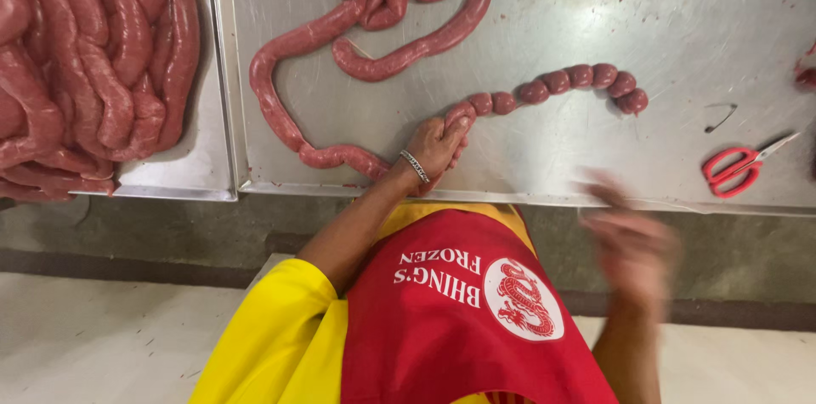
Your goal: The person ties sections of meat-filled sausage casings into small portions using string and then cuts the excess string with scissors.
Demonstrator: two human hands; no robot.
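The left hand (435, 147) is lying on the steel surface (680, 22), its fingers closing around the long sausage rope (280, 107) where the plain length is meeting the short tied links (578, 79) trailing toward two o'clock. The right hand (633, 242) is hanging off the surface at four o'clock, blurred, so I cannot tell its fingers' spread. Red scissors (733, 168) are lying at three o'clock.

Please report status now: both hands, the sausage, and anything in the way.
Left hand gripping the sausage rope beside the tied links. Right hand off the table, blurred, empty. Red scissors lie right, apart.
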